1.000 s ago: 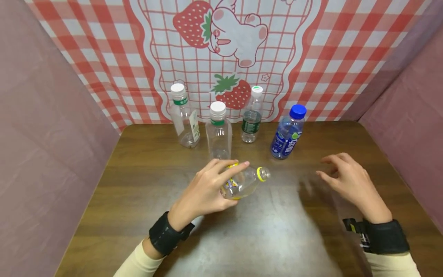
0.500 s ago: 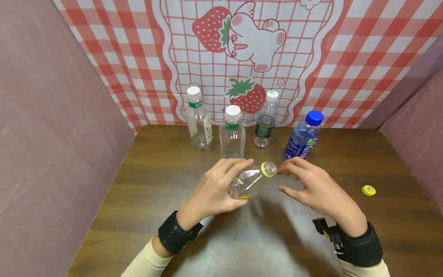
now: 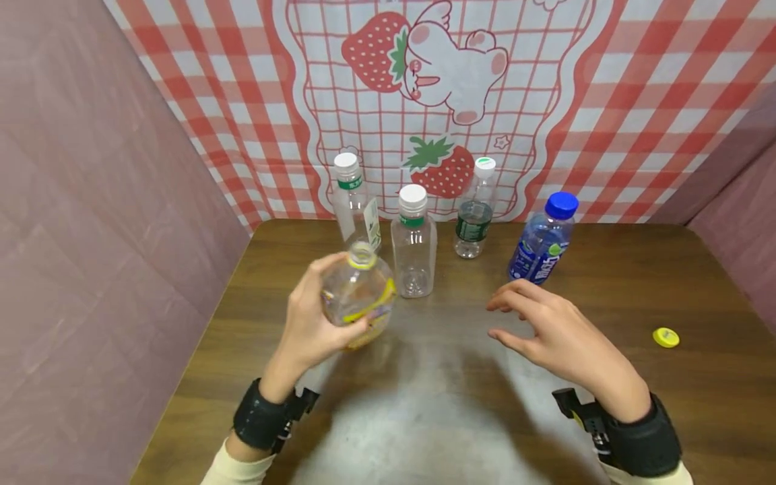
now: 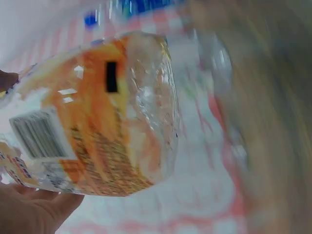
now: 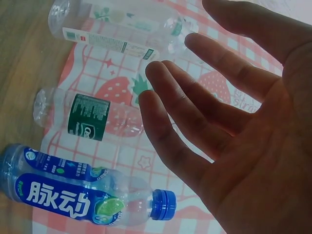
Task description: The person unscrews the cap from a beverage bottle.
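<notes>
My left hand (image 3: 305,331) grips an uncapped clear plastic bottle (image 3: 359,291) with a yellow neck ring, its mouth tipped up and slightly away. In the left wrist view the bottle's orange label (image 4: 92,107) with a barcode fills much of the frame. Over the table's right half, my right hand (image 3: 554,328) holds nothing; its fingers are relaxed and apart. Nearest to it stands a blue-capped drink bottle (image 3: 541,246). A yellow bottle cap (image 3: 666,337) lies on the table further right.
Along the back of the wooden table (image 3: 424,417) stand two white-capped clear bottles, one behind my left hand's bottle (image 3: 350,209) and one in the middle (image 3: 414,249). A slimmer green-labelled bottle (image 3: 474,219) is beside them. A checked cloth (image 3: 618,121) hangs behind.
My left hand has carried the bottle leftward and turned its mouth from pointing right to upward. My right hand first moved left toward the bottle's mouth, then stayed there. The yellow cap has come into sight.
</notes>
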